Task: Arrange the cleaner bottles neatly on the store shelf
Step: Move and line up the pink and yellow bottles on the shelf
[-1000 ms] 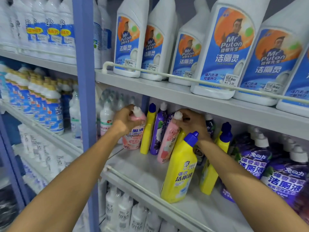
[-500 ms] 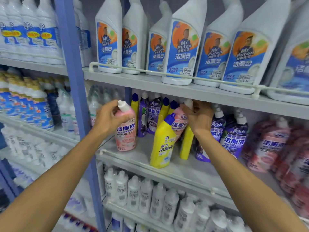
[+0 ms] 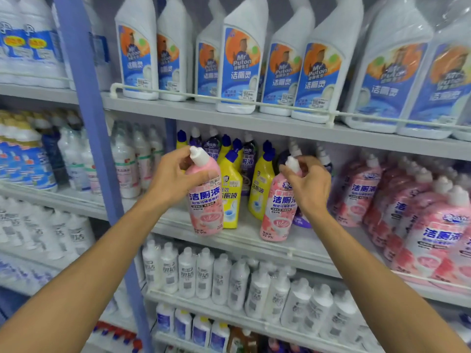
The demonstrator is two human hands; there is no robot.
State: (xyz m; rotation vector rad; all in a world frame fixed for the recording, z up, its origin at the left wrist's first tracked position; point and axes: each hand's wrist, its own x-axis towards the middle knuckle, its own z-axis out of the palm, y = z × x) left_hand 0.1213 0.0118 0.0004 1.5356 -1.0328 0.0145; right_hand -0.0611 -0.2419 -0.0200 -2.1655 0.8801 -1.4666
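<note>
My left hand (image 3: 171, 177) grips the neck of a pink cleaner bottle (image 3: 206, 200) with a white cap, held upright in front of the middle shelf (image 3: 244, 240). A second pink bottle (image 3: 279, 207) is held by its neck in my right hand (image 3: 309, 184), its base near the shelf's front edge. Behind them stand yellow bottles with blue caps (image 3: 260, 184) and purple bottles (image 3: 248, 159). A group of matching pink bottles (image 3: 362, 194) fills the right part of the same shelf.
Large white bottles with blue labels (image 3: 239, 70) line the top shelf behind a white rail (image 3: 224, 99). Small white bottles (image 3: 221, 278) fill the shelf below. A blue upright post (image 3: 89, 123) divides this bay from the left one, also stocked.
Both hands have drawn the pink bottles out from among the yellow and purple ones toward the shelf front. The view has shifted right, showing more pink bottles.
</note>
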